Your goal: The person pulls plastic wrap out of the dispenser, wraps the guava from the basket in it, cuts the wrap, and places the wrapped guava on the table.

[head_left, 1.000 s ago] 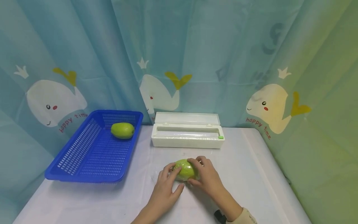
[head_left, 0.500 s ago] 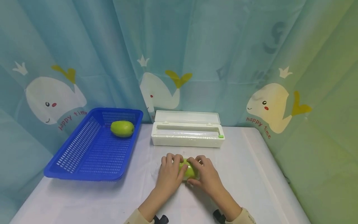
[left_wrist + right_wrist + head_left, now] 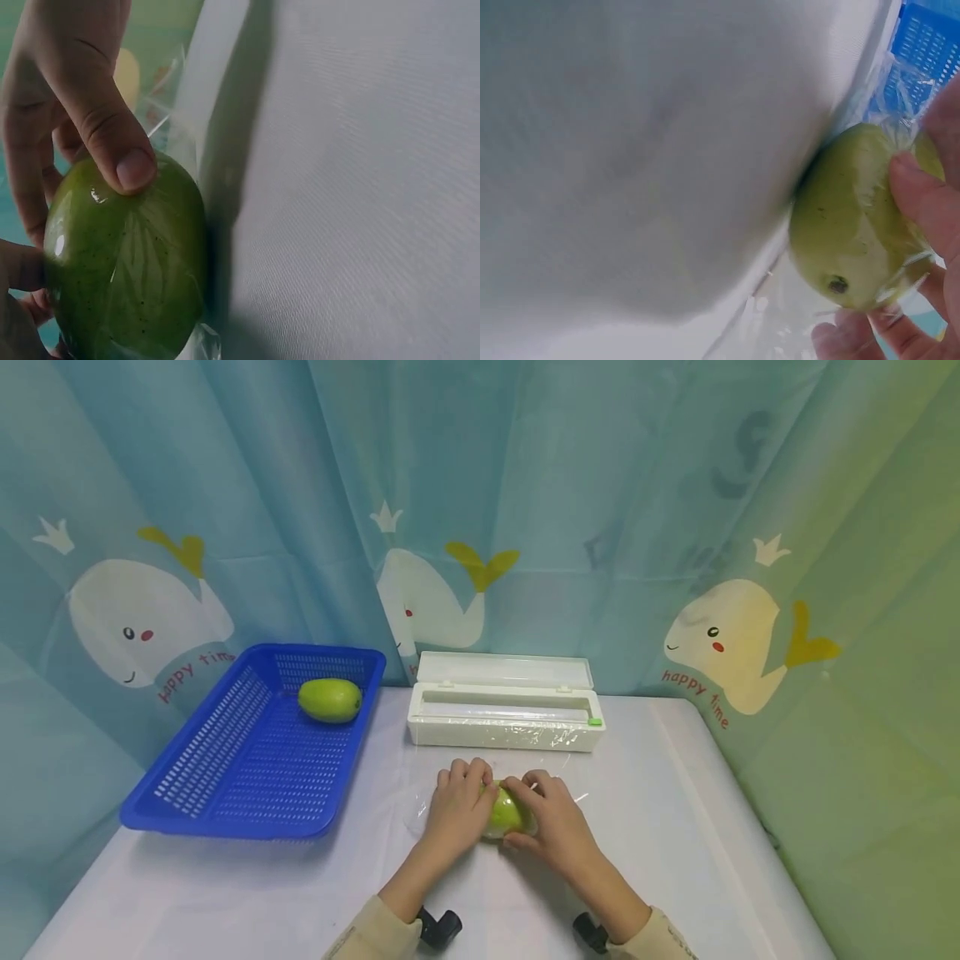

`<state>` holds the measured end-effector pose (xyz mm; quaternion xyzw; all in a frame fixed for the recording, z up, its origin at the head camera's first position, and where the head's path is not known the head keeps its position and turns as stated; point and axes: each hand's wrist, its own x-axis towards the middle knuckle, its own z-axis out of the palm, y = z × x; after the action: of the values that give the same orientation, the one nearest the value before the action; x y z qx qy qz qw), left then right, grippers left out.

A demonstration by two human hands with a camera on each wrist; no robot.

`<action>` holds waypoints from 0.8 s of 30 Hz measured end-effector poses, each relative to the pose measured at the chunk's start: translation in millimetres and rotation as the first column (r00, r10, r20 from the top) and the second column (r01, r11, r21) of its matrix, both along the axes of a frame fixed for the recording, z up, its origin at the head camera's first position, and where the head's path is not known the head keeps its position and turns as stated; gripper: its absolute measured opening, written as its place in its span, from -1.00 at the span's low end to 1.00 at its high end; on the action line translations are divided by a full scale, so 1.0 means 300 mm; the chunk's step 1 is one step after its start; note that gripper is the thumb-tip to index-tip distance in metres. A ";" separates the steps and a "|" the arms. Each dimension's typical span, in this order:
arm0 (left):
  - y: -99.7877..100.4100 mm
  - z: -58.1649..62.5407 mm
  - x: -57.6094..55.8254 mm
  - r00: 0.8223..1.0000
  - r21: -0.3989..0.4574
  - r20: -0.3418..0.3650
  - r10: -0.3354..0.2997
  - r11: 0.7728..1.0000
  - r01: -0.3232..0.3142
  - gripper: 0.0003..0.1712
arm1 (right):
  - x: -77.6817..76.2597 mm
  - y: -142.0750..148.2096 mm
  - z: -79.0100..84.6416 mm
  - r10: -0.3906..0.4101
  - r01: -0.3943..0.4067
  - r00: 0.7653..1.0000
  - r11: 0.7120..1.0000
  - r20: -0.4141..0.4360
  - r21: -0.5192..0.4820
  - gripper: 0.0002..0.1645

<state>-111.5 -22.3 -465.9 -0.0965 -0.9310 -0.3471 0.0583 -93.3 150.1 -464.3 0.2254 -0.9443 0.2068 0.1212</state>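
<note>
A green mango [image 3: 508,814], wrapped in clear cling film, lies on the table between both hands. My left hand [image 3: 456,806] grips its left end, fingers over the top and the thumb on the near side. At the right end my right hand [image 3: 555,822] holds it between thumb and curled fingers. The left wrist view has the film stretched shiny over the mango [image 3: 127,262]. Gathered cling film [image 3: 900,86] sticks out past the mango's far end in the right wrist view. Some of the fingertips are hidden behind the fruit.
Behind the hands stands a white cling film dispenser [image 3: 506,735], lid up, with its roll showing and a green slider at the right. To the left is a blue perforated basket [image 3: 262,777] holding another green mango [image 3: 330,701]. A curtain printed with whales hangs behind the table.
My left hand has moved up and over the mango's left end, covering more of it. My right hand stays in place. Loose film now shows behind the hands; the head view has tilted slightly.
</note>
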 end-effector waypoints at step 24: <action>-0.007 -0.023 -0.037 1.000 0.024 -0.020 -0.005 1.000 0.006 -0.71 | 0.051 -0.041 0.012 0.031 -0.026 0.995 0.998 -0.090 0.061 -0.03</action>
<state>-122.5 -24.4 -472.8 -0.1019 -0.9259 -0.3575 0.0679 -77.9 137.9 -460.8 0.2514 -0.9403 0.1696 0.1543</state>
